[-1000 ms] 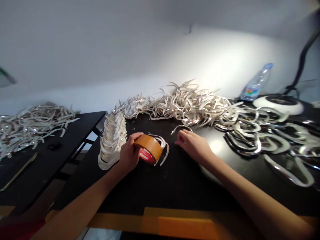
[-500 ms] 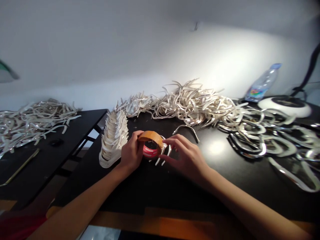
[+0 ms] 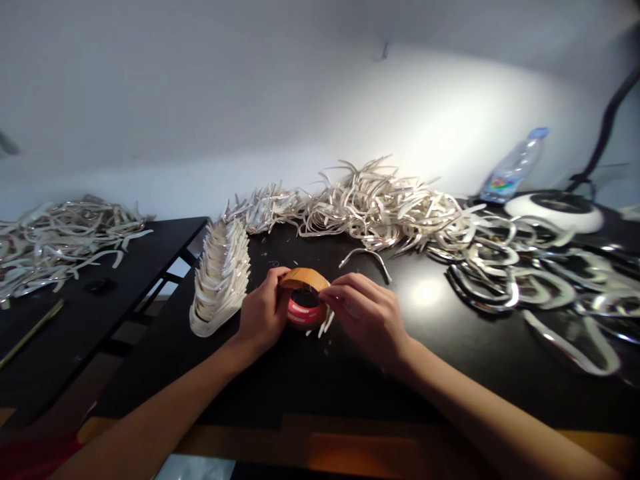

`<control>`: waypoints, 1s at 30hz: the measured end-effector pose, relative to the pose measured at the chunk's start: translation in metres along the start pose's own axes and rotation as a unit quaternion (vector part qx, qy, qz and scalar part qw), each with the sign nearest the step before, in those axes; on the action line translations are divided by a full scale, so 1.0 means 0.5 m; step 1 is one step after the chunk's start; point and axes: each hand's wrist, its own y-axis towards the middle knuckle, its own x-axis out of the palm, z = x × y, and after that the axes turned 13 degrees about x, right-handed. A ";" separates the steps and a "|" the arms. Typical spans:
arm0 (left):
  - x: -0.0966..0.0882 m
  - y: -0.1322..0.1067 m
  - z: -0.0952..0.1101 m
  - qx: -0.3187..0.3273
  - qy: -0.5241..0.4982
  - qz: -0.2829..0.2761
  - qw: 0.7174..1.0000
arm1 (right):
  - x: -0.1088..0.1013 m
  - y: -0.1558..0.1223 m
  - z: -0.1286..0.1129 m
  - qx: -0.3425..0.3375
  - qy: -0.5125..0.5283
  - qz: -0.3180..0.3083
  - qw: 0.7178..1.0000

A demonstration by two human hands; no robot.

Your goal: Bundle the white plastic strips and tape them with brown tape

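Note:
My left hand (image 3: 264, 308) is wrapped round the left side of a roll of brown tape (image 3: 304, 277), whose red inner core with white print faces me. At the roll's right rim my right hand (image 3: 367, 313) has its thumb and fingertips pinched together on the tape. Whether a loose end of tape is between them is too small to tell. A few thin white strips (image 3: 326, 325) lie on the black table just behind and below the roll. Beyond my right hand rests a single curved silvery strip (image 3: 367, 252).
A neat stack of nested white curved pieces (image 3: 220, 280) stands left. Tangled silvery strips (image 3: 380, 207) are heaped along the wall, and larger curved trims (image 3: 515, 287) lie right. A plastic bottle (image 3: 515, 167) leans by the white lamp base (image 3: 555, 210). Another table (image 3: 90, 313) holds more strips.
My right hand has moved in from beside the roll, and its parted fingers have closed at the roll's right rim. The roll has tilted slightly; the view has shifted a little.

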 end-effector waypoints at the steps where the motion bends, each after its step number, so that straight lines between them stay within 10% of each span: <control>1: -0.001 -0.001 -0.001 0.004 -0.006 0.002 1.000 | 0.002 0.000 0.001 0.022 0.018 0.002 1.000; 10: 0.002 -0.007 -0.022 0.021 -0.023 0.041 0.999 | 0.007 0.021 0.069 0.215 0.001 0.051 0.975; 15: 0.002 -0.008 -0.028 0.029 -0.041 0.069 0.996 | -0.038 0.045 0.114 0.251 -0.265 -0.101 0.926; 22: 0.004 -0.007 -0.036 0.025 -0.047 0.058 0.997 | -0.044 0.050 0.061 0.021 -0.064 -0.047 0.997; 30: 0.005 -0.006 -0.034 0.041 -0.050 0.071 0.995 | -0.015 0.018 0.016 -0.138 0.034 -0.027 0.989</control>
